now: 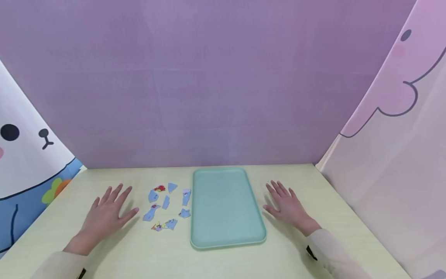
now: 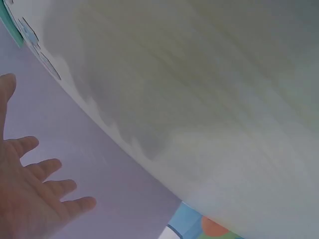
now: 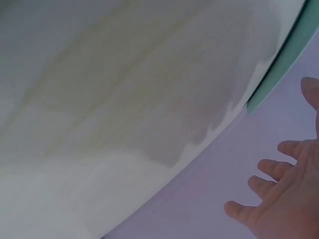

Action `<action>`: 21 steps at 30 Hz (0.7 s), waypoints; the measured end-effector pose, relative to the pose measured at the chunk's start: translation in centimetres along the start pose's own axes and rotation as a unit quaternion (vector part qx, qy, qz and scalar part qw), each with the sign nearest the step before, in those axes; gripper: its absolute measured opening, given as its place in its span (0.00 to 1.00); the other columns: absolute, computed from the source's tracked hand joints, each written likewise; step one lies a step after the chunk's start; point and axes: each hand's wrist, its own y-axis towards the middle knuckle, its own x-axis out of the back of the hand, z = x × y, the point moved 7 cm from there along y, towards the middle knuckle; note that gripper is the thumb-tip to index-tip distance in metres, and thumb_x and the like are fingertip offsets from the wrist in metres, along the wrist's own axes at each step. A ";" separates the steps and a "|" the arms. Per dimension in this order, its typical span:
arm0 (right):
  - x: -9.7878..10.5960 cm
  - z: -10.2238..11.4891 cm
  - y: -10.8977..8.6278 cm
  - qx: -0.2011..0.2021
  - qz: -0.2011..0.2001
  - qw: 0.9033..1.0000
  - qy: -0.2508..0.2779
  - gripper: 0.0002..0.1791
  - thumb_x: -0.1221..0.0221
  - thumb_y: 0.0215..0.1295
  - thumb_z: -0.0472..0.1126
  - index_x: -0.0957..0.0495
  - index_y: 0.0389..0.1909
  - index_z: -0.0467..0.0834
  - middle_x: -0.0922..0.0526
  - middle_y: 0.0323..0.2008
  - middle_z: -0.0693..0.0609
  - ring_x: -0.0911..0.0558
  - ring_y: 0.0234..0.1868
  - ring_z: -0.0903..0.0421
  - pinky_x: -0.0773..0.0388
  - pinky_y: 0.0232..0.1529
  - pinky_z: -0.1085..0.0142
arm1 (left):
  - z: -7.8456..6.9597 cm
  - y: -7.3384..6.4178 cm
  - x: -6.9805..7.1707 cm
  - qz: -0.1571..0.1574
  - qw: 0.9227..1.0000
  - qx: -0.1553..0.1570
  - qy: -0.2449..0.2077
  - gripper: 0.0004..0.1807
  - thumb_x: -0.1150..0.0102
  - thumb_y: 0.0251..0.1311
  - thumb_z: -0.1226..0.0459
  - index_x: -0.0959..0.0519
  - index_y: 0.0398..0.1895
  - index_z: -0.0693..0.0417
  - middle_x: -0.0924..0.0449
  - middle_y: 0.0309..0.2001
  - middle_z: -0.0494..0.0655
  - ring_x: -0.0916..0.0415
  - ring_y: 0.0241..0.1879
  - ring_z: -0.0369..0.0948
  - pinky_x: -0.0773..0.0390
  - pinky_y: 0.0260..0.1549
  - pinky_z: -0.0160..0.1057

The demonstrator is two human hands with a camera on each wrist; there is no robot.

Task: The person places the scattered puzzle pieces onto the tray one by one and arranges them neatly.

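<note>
My left hand [image 1: 105,217] hovers over the table with fingers spread, left of a group of loose puzzle pieces [image 1: 151,213]. Most of these pieces are light blue; a red-patterned one [image 1: 160,188] lies at the back and a piece with yellow figures [image 1: 158,226] at the front. Right of them lies a pale green tray [image 1: 226,209] with a low rim and nothing on it. Beyond the tray's right side my right hand [image 1: 287,209] is held with straight, spread fingers and nothing in it. Both wrist views show the hands raised above the tabletop, their shadows falling on it.
The pale wooden table [image 1: 223,265] ends at a purple cloth wall [image 1: 223,85]. A curtain with a white cartoon animal [image 1: 28,155] borders the left side, and a pink and white curtain [image 1: 393,155] the right.
</note>
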 end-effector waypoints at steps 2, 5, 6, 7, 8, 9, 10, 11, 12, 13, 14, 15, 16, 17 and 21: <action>-0.1 0.4 0.0 0.012 -0.004 1.000 0.003 0.38 0.46 0.59 0.57 0.41 0.66 0.41 0.41 0.67 0.41 0.44 0.68 0.41 0.46 0.60 0.39 | -0.4 0.1 0.0 0.000 1.000 -0.008 0.002 0.40 0.48 0.54 0.41 0.40 0.65 0.54 0.41 0.64 0.65 0.48 0.63 0.66 0.48 0.52 0.71; -0.2 1.1 0.0 0.032 -0.010 0.999 0.002 0.37 0.45 0.58 0.57 0.39 0.65 0.40 0.38 0.66 0.40 0.41 0.67 0.40 0.44 0.59 0.39 | -1.0 0.2 -0.1 0.001 1.000 -0.019 0.007 0.40 0.46 0.53 0.42 0.38 0.64 0.55 0.39 0.63 0.65 0.45 0.61 0.66 0.45 0.52 0.70; -0.3 1.3 0.0 0.037 -0.010 0.999 0.001 0.37 0.44 0.58 0.56 0.38 0.64 0.40 0.37 0.65 0.40 0.40 0.66 0.40 0.43 0.58 0.39 | -1.2 0.2 -0.1 -0.001 1.000 -0.024 0.008 0.40 0.45 0.53 0.42 0.37 0.63 0.55 0.38 0.62 0.65 0.44 0.61 0.66 0.43 0.52 0.69; -0.4 1.5 0.0 0.041 -0.008 0.999 -0.001 0.37 0.44 0.58 0.56 0.38 0.64 0.40 0.37 0.65 0.40 0.40 0.66 0.40 0.42 0.58 0.39 | -1.5 0.2 -0.1 -0.003 1.000 -0.029 0.010 0.39 0.44 0.52 0.43 0.36 0.62 0.56 0.37 0.62 0.65 0.43 0.60 0.66 0.42 0.51 0.68; -0.5 1.6 -0.1 0.044 -0.004 0.999 -0.004 0.37 0.44 0.58 0.55 0.38 0.64 0.40 0.37 0.65 0.40 0.39 0.66 0.40 0.42 0.58 0.39 | -1.7 0.2 -0.1 -0.008 0.999 -0.034 0.011 0.39 0.42 0.51 0.44 0.35 0.62 0.57 0.36 0.61 0.65 0.41 0.59 0.65 0.40 0.50 0.68; -0.6 1.7 -0.1 0.045 0.000 0.999 -0.008 0.37 0.44 0.58 0.55 0.38 0.64 0.40 0.37 0.65 0.40 0.40 0.66 0.40 0.42 0.58 0.40 | -1.9 0.2 0.0 -0.011 0.999 -0.039 0.012 0.38 0.41 0.51 0.45 0.34 0.61 0.57 0.35 0.60 0.64 0.40 0.59 0.65 0.38 0.50 0.67; -0.6 1.9 -0.1 0.048 0.003 0.999 -0.009 0.36 0.44 0.58 0.54 0.38 0.64 0.40 0.37 0.65 0.40 0.40 0.66 0.40 0.41 0.59 0.40 | -2.1 0.2 0.0 -0.014 0.999 -0.044 0.012 0.38 0.40 0.50 0.46 0.33 0.60 0.57 0.35 0.59 0.64 0.39 0.58 0.65 0.37 0.49 0.66; -0.7 2.0 -0.2 0.048 0.009 0.999 -0.010 0.36 0.44 0.59 0.54 0.38 0.64 0.40 0.37 0.65 0.40 0.40 0.66 0.40 0.41 0.59 0.40 | -2.3 0.2 0.0 -0.016 0.999 -0.049 0.012 0.37 0.39 0.49 0.47 0.33 0.60 0.58 0.34 0.59 0.64 0.39 0.58 0.64 0.35 0.48 0.65; -0.7 2.1 -0.2 0.048 0.014 0.999 -0.011 0.36 0.44 0.59 0.54 0.38 0.64 0.40 0.38 0.65 0.40 0.40 0.67 0.41 0.42 0.59 0.40 | -2.6 0.2 0.0 -0.017 0.998 -0.053 0.012 0.37 0.38 0.49 0.48 0.32 0.59 0.58 0.33 0.58 0.64 0.38 0.57 0.64 0.34 0.47 0.65; -0.8 2.2 -0.3 0.048 0.019 0.999 -0.012 0.35 0.44 0.59 0.54 0.38 0.64 0.40 0.38 0.65 0.40 0.40 0.67 0.41 0.41 0.59 0.41 | -2.8 0.2 0.0 -0.017 0.998 -0.056 0.011 0.36 0.38 0.48 0.49 0.32 0.59 0.58 0.32 0.58 0.63 0.37 0.57 0.63 0.33 0.46 0.64; -0.8 2.3 -0.3 0.049 0.021 0.999 -0.011 0.35 0.45 0.60 0.54 0.38 0.64 0.40 0.38 0.65 0.40 0.40 0.66 0.41 0.42 0.60 0.41 | -2.9 0.1 0.0 -0.017 0.998 -0.058 0.009 0.36 0.37 0.48 0.50 0.32 0.59 0.58 0.32 0.57 0.63 0.36 0.56 0.63 0.33 0.46 0.64; -0.8 2.3 -0.4 0.049 0.024 0.998 -0.009 0.34 0.45 0.60 0.54 0.38 0.64 0.40 0.38 0.65 0.40 0.39 0.66 0.41 0.42 0.60 0.41 | -3.1 0.1 -0.1 -0.015 0.998 -0.061 0.007 0.36 0.37 0.47 0.50 0.32 0.59 0.58 0.31 0.57 0.63 0.35 0.56 0.62 0.32 0.45 0.63; -0.8 2.4 -0.4 0.050 0.026 0.998 -0.005 0.34 0.45 0.60 0.53 0.38 0.64 0.41 0.38 0.65 0.40 0.39 0.66 0.41 0.42 0.60 0.41 | -3.2 0.1 -0.2 -0.012 0.998 -0.062 0.005 0.36 0.37 0.47 0.50 0.32 0.59 0.57 0.31 0.56 0.62 0.35 0.55 0.62 0.32 0.45 0.63; -0.9 2.5 -0.4 0.051 0.030 0.998 -0.001 0.34 0.44 0.60 0.53 0.38 0.64 0.41 0.38 0.65 0.40 0.39 0.66 0.41 0.42 0.60 0.41 | -3.4 0.2 -0.3 -0.008 0.998 -0.063 0.003 0.36 0.36 0.47 0.50 0.32 0.59 0.57 0.30 0.56 0.62 0.34 0.55 0.61 0.31 0.44 0.62; -1.0 2.8 -0.6 0.057 0.038 0.998 0.007 0.33 0.44 0.60 0.53 0.37 0.63 0.41 0.36 0.64 0.40 0.38 0.65 0.41 0.41 0.60 0.42 | -4.0 0.2 -0.8 -0.006 0.997 -0.075 -0.002 0.35 0.36 0.47 0.51 0.30 0.57 0.57 0.28 0.53 0.61 0.31 0.52 0.59 0.29 0.41 0.60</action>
